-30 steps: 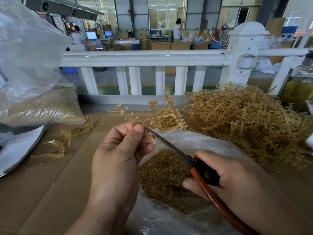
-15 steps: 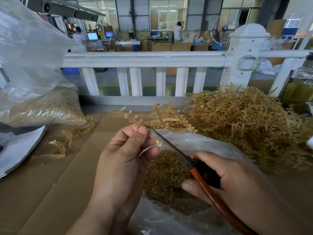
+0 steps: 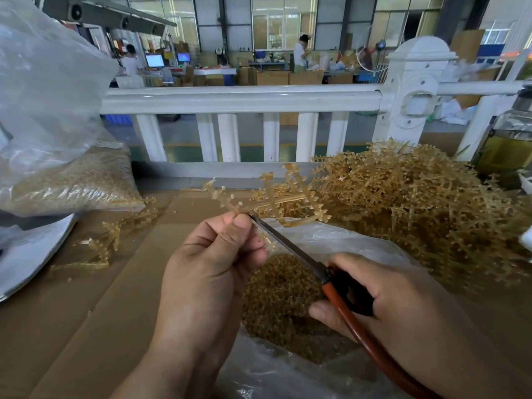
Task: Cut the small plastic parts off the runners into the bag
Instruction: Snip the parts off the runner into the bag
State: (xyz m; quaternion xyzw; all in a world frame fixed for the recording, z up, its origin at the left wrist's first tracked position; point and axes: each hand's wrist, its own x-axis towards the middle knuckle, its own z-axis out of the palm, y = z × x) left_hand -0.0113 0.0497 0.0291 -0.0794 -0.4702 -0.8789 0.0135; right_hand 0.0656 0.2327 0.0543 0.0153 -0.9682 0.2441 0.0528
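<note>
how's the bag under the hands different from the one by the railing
The near bag lies open below the scissors, its loose parts showing through the mouth; the left bag shows its parts through the plastic. The near bag holds a shallow layer; the left bag looks fuller and bulges. The near bag is close; the left bag lies farther off by the white railing. Both are clear plastic holding small tan parts.

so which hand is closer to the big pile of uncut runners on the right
Right. The right hand, gripping the cutters, sits just in front of the pile. The left hand, pinching one runner, is further left, across the open bag.
</note>
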